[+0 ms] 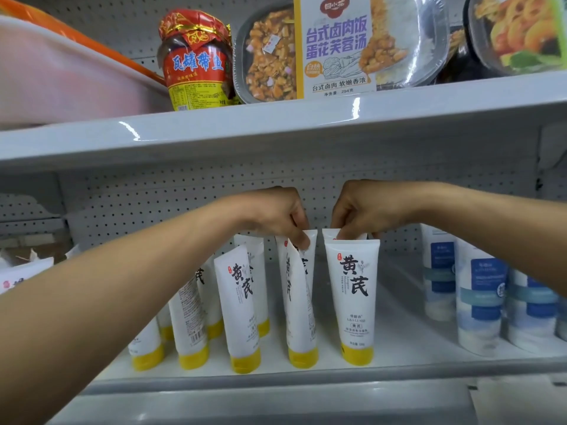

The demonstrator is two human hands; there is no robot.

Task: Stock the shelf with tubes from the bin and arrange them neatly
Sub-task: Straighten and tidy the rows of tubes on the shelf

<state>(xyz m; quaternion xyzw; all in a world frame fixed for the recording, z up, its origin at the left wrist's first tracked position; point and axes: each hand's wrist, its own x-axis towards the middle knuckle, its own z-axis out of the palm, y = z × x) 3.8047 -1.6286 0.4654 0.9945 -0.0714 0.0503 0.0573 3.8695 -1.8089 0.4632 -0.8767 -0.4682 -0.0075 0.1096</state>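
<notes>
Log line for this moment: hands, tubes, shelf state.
phase: arranging | left hand: pinches top of leaning tube | right hand: pinches top of upright tube | shelf: other tubes tilted

Tubes stand on shelf, left of bottles.

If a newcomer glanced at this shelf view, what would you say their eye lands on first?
The two hands close together mid-frame: the left hand pinches the top of a leaning tube, the right hand the top of a rear tube behind an upright front tube. Around them, white yellow-capped tubes stand unevenly on the lower shelf; a red-and-gold jar and a boxed ready meal sit above.
</notes>
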